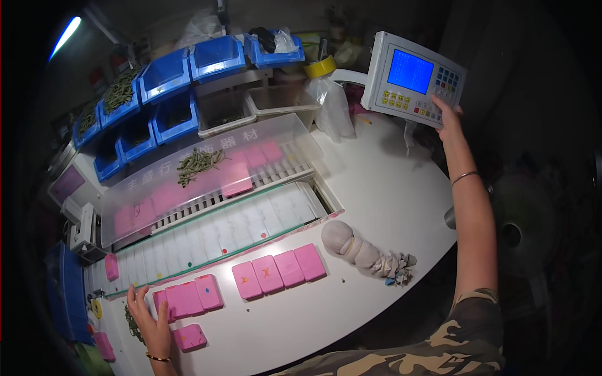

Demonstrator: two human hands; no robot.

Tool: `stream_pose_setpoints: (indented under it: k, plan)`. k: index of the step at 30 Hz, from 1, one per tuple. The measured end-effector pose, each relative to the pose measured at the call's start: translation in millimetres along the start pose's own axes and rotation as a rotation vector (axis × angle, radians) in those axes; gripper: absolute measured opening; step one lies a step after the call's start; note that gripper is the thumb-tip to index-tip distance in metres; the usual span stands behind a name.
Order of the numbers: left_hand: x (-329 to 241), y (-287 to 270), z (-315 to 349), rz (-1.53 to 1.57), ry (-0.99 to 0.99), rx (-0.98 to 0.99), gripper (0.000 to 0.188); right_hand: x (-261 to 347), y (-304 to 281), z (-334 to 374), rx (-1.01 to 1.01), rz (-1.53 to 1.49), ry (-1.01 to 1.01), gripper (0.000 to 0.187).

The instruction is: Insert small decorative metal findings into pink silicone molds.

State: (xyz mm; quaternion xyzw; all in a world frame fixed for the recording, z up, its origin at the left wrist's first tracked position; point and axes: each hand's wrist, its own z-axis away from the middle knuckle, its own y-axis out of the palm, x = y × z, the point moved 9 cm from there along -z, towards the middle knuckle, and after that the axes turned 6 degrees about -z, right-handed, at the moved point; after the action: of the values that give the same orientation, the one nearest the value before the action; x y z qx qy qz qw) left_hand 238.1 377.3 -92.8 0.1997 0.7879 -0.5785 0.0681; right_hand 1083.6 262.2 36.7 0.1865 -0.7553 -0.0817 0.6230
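My left hand (149, 318) is open at the lower left, its fingers apart. The thumb overlaps the left end of a row of pink blocks (187, 299); I cannot tell whether it touches. A small heap of dark green pieces (132, 324) is partly hidden beside this hand. One pink block (190, 337) lies separately just right of the wrist. At the upper right, my right hand (448, 118) grips the lower right corner of a white control panel (384, 75) with a lit blue screen. One digit lies over its keys; the other fingers are mostly hidden.
Another row of pink blocks (276, 272) lies mid-table, left of a knotted grey cloth bundle (357, 247). Behind is a white slatted track (207, 241) under a clear cover (150, 182) bearing green pieces (197, 168). Blue bins (216, 59) stand at the back.
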Motion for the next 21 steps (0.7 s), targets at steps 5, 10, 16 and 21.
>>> stream_pose_setpoints:
  k: [5,10,16,21]
  plan:
    - [8,-8,3,0.006,-0.018,-0.019,0.047,-17,22,-23,0.112,-0.057,-0.038,0.053]
    - [7,-10,-4,-0.031,0.018,-0.015,0.050,-45,33,-58,0.425,-0.218,0.207,0.039]
    - [39,-35,-21,-0.080,-0.027,-0.039,0.051,-68,-2,-149,0.402,-0.161,0.336,0.045]
    - [95,-66,-39,-0.298,-0.112,-0.104,0.046,-84,15,-138,0.389,-0.075,0.410,0.048]
